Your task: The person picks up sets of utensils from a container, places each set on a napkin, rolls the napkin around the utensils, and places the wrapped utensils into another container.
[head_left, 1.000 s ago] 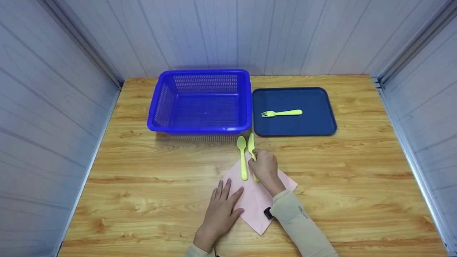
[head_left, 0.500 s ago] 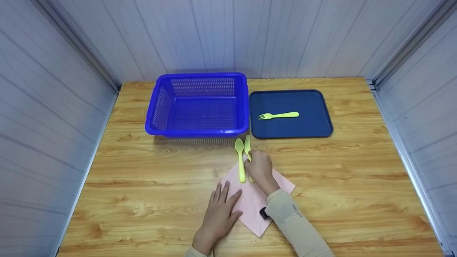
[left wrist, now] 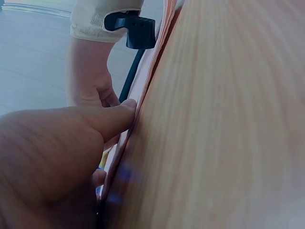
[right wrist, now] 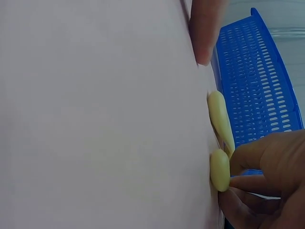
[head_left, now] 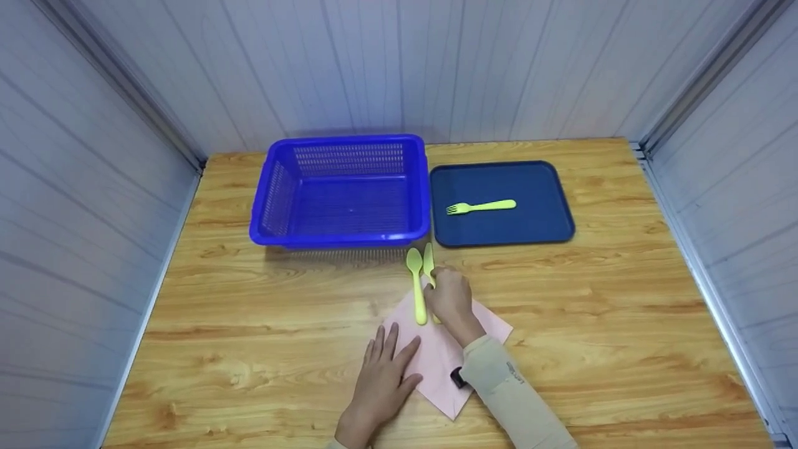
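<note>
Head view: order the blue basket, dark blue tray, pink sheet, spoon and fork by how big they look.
Largest to smallest:
1. Blue basket
2. Dark blue tray
3. Pink sheet, partly covered, so its place is less sure
4. Spoon and fork, too alike to rank

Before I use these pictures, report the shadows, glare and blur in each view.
Head: fairly even light, a soft shadow under the front of the blue basket, a small glint on its front edge; left wrist: the wooden table looks smeared, with hazy blue patches near the left hand; right wrist: dim, the pink sheet greyed and nearly featureless.
</note>
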A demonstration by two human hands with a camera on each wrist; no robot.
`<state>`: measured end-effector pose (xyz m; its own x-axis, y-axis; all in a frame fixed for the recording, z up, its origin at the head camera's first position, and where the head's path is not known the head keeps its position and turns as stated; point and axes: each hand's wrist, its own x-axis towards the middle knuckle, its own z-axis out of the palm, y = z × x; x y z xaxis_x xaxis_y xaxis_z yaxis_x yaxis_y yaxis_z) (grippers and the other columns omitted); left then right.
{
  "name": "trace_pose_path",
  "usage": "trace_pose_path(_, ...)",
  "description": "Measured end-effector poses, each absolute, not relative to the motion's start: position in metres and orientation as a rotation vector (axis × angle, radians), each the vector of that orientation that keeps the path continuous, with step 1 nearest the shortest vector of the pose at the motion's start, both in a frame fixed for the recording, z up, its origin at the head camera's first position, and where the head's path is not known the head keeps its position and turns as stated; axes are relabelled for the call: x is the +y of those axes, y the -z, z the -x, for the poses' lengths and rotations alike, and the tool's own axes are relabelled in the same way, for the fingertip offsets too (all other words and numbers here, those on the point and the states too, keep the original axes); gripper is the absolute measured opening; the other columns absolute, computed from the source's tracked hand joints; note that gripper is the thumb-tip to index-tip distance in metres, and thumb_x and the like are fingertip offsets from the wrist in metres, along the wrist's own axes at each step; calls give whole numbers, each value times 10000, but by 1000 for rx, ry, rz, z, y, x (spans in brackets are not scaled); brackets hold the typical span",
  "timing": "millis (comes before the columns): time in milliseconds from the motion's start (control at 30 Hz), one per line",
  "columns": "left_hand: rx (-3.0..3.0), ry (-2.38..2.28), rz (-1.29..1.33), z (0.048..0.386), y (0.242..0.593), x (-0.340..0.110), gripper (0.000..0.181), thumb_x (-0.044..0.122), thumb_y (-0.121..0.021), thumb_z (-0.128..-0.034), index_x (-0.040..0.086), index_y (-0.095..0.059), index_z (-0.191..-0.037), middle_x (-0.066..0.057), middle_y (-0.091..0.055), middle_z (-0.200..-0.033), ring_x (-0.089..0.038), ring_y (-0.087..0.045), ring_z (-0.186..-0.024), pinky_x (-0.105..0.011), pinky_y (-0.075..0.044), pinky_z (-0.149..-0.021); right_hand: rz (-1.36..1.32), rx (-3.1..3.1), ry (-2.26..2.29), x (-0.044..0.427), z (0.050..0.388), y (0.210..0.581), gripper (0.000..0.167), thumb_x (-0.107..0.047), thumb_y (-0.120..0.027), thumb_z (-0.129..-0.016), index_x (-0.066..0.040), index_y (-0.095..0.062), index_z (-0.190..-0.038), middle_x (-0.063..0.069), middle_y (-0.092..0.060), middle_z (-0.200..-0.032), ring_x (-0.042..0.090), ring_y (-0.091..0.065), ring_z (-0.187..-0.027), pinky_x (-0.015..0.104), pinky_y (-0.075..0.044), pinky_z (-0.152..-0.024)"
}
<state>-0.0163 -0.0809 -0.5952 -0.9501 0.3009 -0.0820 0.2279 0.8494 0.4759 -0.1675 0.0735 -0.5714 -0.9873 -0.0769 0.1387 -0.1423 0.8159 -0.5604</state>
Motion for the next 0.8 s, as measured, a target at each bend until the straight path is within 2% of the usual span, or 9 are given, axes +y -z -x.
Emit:
trace_pose_path(267, 2895, -733, -420, 16, 598, -81, 603, 437, -594, -923, 252, -439, -1476, -199, -187, -1580, -433, -63, -1441, -590, -136, -1124, -207, -2854, -901, 75, 164, 577, 154, -61, -746, -777, 10, -732, -912, 106, -622, -776, 315, -643, -719, 429, -536, -639)
trace_pose_path(533, 2863, -748, -410, 16, 599, -77, 607, 445, -591, -925, 264, -429, -1481, -187, -162, -1589, -428, -45, -1443, -593, -122, -1124, -218, -2826, -891, 85, 164, 572, 175, -166, -727, -848, 1, -731, -897, 72, -622, -727, 248, -604, -648, 413, -516, -591)
trace_pose_path(800, 2834, -739, -373, 17, 599, -79, 611, 467, -578, -928, 286, -413, -1488, -154, -122, -1604, -402, -1, -1452, -577, -83, -1135, -162, -2877, -920, 103, 189, 547, 164, -149, -663, -870, -37, -758, -944, 95, -717, -861, 269, -683, -789, 431, -551, -666)
